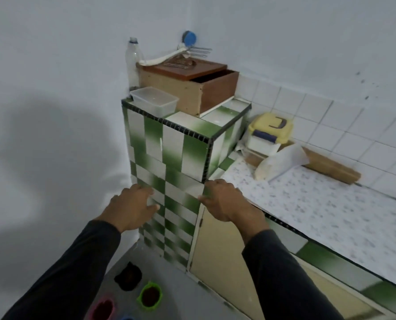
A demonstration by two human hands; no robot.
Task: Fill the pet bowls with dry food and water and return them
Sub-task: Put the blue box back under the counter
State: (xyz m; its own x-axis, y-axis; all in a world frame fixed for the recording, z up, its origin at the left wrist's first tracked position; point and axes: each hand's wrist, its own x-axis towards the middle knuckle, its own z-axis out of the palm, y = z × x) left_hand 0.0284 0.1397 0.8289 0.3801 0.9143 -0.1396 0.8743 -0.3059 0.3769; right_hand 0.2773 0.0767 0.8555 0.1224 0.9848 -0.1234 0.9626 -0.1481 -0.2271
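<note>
Glossy tiled pillar (169,144), wood box (192,88), prob. plastic tub (155,100).

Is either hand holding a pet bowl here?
No. Both the left hand and right hand are empty; the green bowl sits on the floor.

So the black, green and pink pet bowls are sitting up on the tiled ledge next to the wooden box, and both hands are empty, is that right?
Not quite. The head view shows the black bowl, green bowl and pink bowl on the floor below the ledge, not beside the wooden box. The rest holds: the left hand and right hand are both empty.
</note>
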